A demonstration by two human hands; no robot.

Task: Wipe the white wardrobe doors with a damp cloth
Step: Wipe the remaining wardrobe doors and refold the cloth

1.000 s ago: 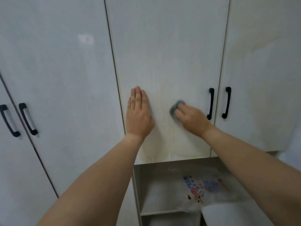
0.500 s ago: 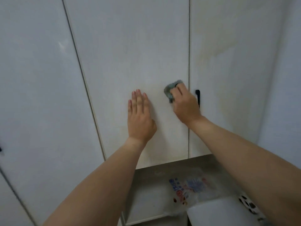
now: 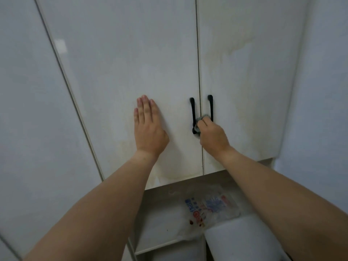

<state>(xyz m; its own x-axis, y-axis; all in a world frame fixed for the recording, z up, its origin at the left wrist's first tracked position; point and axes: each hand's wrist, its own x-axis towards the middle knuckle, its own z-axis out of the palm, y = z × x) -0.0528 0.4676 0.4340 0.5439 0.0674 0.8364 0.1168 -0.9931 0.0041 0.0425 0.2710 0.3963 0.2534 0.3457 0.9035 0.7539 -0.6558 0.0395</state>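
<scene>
White wardrobe doors fill the view. My left hand [image 3: 148, 127] lies flat with straight fingers against the middle door [image 3: 131, 63]. My right hand [image 3: 211, 136] grips a small grey-green cloth [image 3: 200, 123] and holds it over the seam between two black vertical handles [image 3: 192, 113], against the lower part of the left one. Most of the cloth is hidden under my fingers. The right door [image 3: 248, 81] carries yellowish stains, and faint marks show low on the middle door.
Below the doors is an open shelf niche [image 3: 169, 219] holding a printed plastic bag [image 3: 207, 206]. A white rounded object [image 3: 237, 240] sits at the bottom right. Another tall white door [image 3: 28, 110] stands at the left, a plain wall at the right.
My right hand with the cloth has moved right and down, from the middle door's surface to the seam between the handles. My left hand stays flat on the door. The camera has shifted.
</scene>
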